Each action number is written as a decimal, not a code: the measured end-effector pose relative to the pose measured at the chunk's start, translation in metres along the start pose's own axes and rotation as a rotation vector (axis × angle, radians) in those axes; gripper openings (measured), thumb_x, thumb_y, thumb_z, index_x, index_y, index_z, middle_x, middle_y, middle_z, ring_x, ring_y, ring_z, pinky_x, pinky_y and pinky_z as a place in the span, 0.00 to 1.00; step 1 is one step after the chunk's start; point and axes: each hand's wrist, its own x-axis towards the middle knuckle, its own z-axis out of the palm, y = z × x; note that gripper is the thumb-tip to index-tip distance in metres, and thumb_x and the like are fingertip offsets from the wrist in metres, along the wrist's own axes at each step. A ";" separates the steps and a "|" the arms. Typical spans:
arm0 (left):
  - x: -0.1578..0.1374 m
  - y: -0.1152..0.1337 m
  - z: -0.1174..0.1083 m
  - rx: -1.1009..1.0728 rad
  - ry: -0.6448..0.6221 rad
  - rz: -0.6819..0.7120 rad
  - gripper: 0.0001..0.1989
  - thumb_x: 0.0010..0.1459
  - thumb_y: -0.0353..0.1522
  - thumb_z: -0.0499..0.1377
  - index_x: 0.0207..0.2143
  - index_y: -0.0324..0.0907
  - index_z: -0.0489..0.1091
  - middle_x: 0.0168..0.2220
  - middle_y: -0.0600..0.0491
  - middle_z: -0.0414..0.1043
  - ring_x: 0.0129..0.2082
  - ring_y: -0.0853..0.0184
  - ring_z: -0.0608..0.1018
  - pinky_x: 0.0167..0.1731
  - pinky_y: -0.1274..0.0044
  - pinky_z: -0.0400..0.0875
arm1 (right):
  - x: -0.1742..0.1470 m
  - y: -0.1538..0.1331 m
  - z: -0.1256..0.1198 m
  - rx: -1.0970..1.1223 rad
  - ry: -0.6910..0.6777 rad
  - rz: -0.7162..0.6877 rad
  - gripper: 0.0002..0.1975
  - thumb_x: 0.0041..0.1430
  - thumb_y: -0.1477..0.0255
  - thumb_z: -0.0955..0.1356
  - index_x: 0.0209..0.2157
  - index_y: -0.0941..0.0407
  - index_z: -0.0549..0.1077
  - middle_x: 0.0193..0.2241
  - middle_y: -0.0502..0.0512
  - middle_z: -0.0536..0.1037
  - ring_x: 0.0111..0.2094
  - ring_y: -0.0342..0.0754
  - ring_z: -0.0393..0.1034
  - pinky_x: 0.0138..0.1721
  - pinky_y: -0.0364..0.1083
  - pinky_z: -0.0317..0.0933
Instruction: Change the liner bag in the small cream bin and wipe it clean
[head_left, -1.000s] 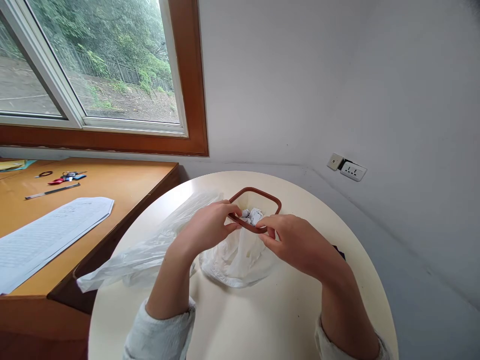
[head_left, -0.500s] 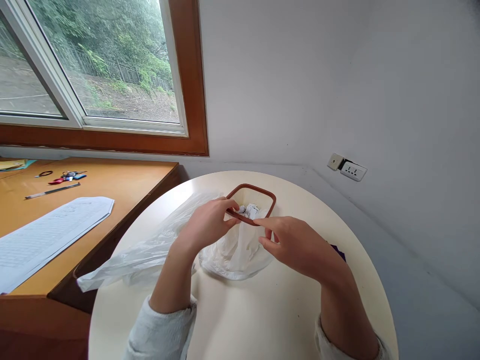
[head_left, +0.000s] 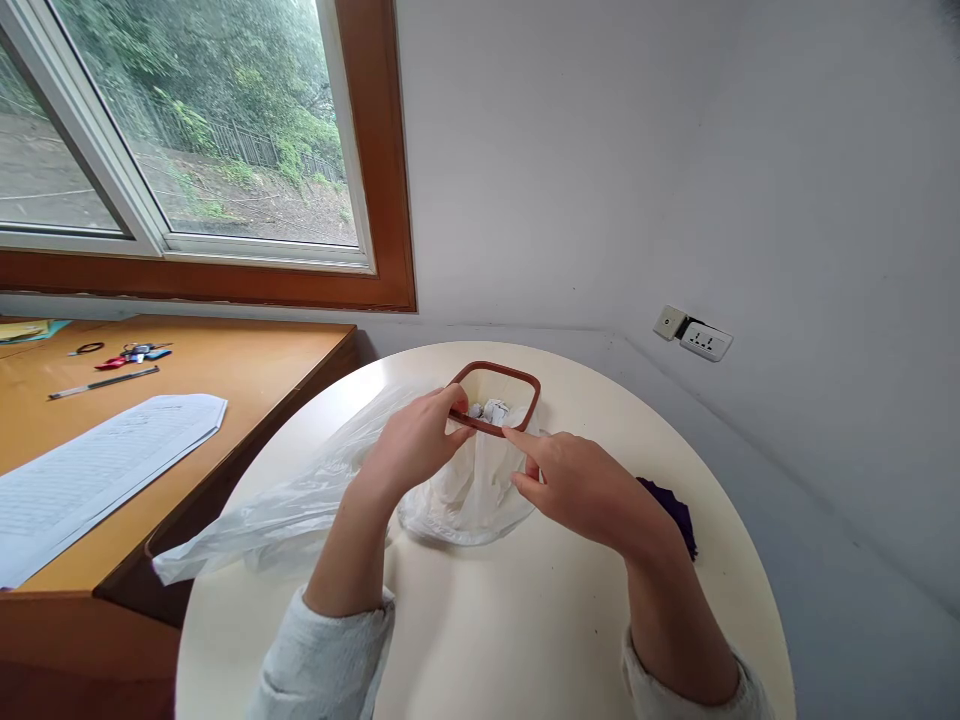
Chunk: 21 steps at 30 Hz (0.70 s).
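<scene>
While both hands meet at the near edge, the brown rim (head_left: 498, 367) frames the mouth of a small cream bin (head_left: 484, 386) standing toward the far side of a round white table (head_left: 480, 640). Work looks well along, by my judgement: rim around the mouth, crumpled white paper (head_left: 495, 411) lying inside, translucent plastic film (head_left: 469, 520) hanging around the outside and gathered at the base. Left unsettled, I judge, is the near edge, the only stretch being handled; whether the rim is seated firmly there, cannot tell. Left hand (head_left: 416, 440) pinches the rim at its near-left corner, fingers curled over the inner side, thumb outside and below; wrist slightly bent, forearm rising steeply from a pale cuff. Right hand (head_left: 574, 485) grips nothing visible: index finger extended to the rim's near-right part, its tip apparently touching; thumb well apart from it, pointing toward the film, other fingers folded under. Right forearm slants in from the lower right, back of the hand uppermost. A large sheet of clear plastic (head_left: 300, 500) spreads at left, partly behind the left forearm; whether it joins the film, cannot tell. Beyond the right wrist, dark purple cloth-like material (head_left: 670, 505), partly hidden.
</scene>
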 end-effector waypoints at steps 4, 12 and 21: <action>0.000 0.000 0.001 -0.011 0.010 -0.012 0.04 0.55 0.35 0.51 0.32 0.45 0.61 0.35 0.55 0.70 0.33 0.65 0.72 0.28 0.75 0.63 | 0.003 0.001 0.001 0.018 -0.014 0.014 0.27 0.57 0.71 0.58 0.59 0.57 0.57 0.27 0.53 0.75 0.29 0.45 0.66 0.27 0.42 0.53; -0.002 0.002 -0.003 -0.018 0.010 -0.012 0.06 0.56 0.36 0.51 0.33 0.45 0.64 0.36 0.54 0.69 0.32 0.66 0.71 0.31 0.74 0.65 | 0.003 0.000 0.003 0.015 -0.010 0.008 0.27 0.56 0.72 0.58 0.59 0.59 0.58 0.26 0.53 0.75 0.27 0.45 0.66 0.25 0.42 0.52; -0.007 0.002 -0.009 -0.007 -0.030 -0.018 0.13 0.56 0.39 0.51 0.38 0.45 0.69 0.41 0.50 0.67 0.34 0.65 0.72 0.33 0.73 0.67 | 0.006 0.001 0.004 0.012 -0.018 0.012 0.28 0.56 0.71 0.58 0.59 0.58 0.56 0.27 0.54 0.74 0.27 0.44 0.64 0.25 0.41 0.50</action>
